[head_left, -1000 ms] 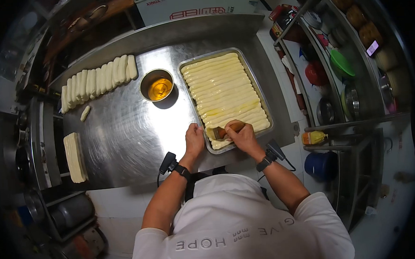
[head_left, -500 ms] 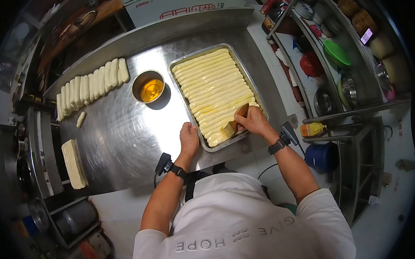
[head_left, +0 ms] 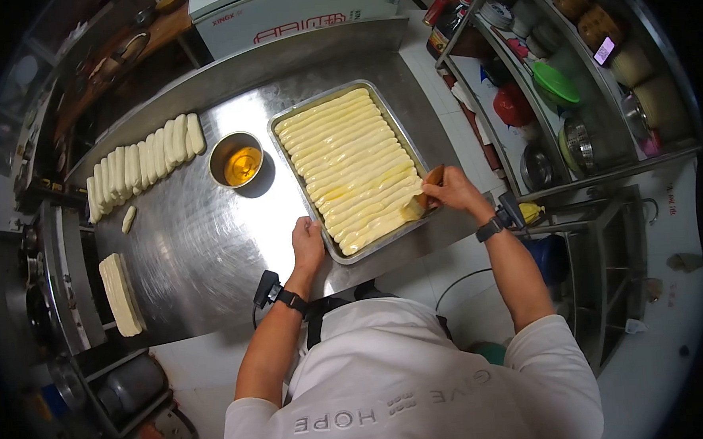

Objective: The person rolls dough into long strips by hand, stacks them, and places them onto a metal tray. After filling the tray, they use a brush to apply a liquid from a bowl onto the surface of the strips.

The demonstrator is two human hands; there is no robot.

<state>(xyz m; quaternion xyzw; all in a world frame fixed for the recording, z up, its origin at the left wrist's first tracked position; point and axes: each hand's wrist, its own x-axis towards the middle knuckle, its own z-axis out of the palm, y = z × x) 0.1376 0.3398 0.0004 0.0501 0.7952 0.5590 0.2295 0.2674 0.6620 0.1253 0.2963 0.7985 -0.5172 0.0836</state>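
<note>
A pastry brush point(head_left: 432, 187) with a wooden handle is pinched in my right hand point(head_left: 456, 190). Its pale bristles rest on the glossy dough strips point(head_left: 356, 163) near the lower right side of the baking tray point(head_left: 284, 179). The strips lie side by side across the metal tray. My left hand point(head_left: 307, 242) is closed at the tray's lower left rim, its fingertips partly hidden. Left of the tray stands a metal bowl point(head_left: 215, 165) holding yellow-orange liquid point(head_left: 242, 165) that looks like egg wash.
Several unglazed dough strips point(head_left: 146, 163) line the table's back left, with one small piece point(head_left: 129, 219) nearby. A dough slab point(head_left: 121, 295) lies at the left edge of the steel table point(head_left: 187, 260). Shelving point(head_left: 554, 137) with bowls stands to the right, a white freezer point(head_left: 293, 20) behind.
My right hand has drawn the brush to the right along the strips, toward the tray's right rim. The left hand stays at the rim. The whole view has shifted slightly.
</note>
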